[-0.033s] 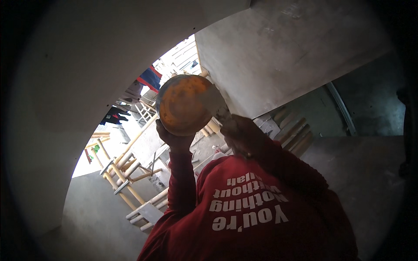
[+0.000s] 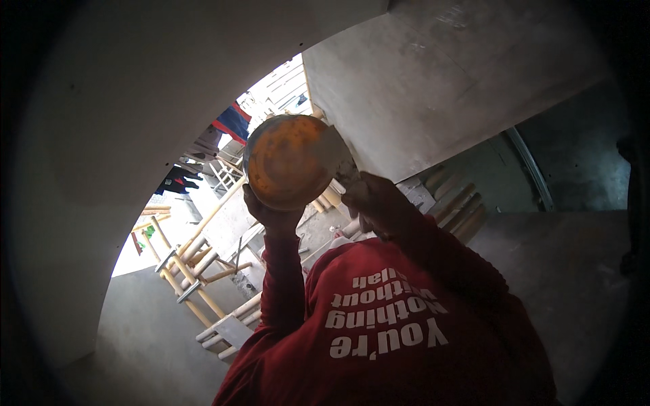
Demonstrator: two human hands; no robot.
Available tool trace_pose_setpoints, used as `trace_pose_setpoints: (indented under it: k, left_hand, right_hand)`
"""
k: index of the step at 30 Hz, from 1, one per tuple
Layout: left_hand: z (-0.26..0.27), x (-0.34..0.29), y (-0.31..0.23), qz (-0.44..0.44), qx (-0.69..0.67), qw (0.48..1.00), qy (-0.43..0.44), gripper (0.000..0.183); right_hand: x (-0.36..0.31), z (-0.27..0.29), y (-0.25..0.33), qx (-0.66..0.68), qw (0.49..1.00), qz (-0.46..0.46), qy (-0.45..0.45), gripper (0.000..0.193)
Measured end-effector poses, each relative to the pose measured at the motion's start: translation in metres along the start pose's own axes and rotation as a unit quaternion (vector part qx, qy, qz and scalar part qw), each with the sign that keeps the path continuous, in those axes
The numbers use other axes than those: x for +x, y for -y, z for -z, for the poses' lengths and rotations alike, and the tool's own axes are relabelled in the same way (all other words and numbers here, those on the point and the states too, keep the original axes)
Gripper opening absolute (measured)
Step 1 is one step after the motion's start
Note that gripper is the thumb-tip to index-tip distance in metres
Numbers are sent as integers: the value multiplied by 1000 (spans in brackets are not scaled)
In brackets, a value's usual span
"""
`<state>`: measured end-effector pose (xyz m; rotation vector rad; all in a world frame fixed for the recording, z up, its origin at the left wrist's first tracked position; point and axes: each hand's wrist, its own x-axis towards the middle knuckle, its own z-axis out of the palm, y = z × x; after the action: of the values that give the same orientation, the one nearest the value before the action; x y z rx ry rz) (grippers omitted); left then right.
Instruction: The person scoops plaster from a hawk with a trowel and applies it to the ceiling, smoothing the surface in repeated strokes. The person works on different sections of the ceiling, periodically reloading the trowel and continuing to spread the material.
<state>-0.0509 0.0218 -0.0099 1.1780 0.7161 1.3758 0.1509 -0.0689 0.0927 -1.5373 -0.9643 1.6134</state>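
A round orange bowl (image 2: 281, 162), smeared with grey residue, is held up in front of me. My left hand (image 2: 274, 213) grips it from below, with the fingers closed at its lower edge. A flat putty knife (image 2: 332, 152) lies over the bowl's right side; from this angle I cannot tell whether its blade touches the bowl. My right hand (image 2: 379, 203) is closed round the knife's handle, just right of the bowl. Red long sleeves cover both forearms.
A pale curved surface (image 2: 135, 81) fills the left side. A smooth grey wall (image 2: 433, 88) stands at the upper right. Below are pole frames (image 2: 196, 271) and more stacked poles (image 2: 460, 206). Dark clothes (image 2: 177, 180) and a blue-and-red cloth (image 2: 233, 123) hang by the bright opening.
The putty knife and my right hand have shifted very slightly at the bowl's right side. My left hand and the bowl stay almost where they were.
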Motion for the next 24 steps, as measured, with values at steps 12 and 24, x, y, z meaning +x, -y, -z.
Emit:
trace_pose_setpoints:
  k: [12,24]
  left_hand:
    - [-28,-13,-3,186,-619,757,95,77]
    - [-5,-10,-1,330,-554,751,140,107]
  right_hand:
    - [21,26,-14,-88,973,178,-115,32]
    - [24,42,-14,-357,829,377,-207,31]
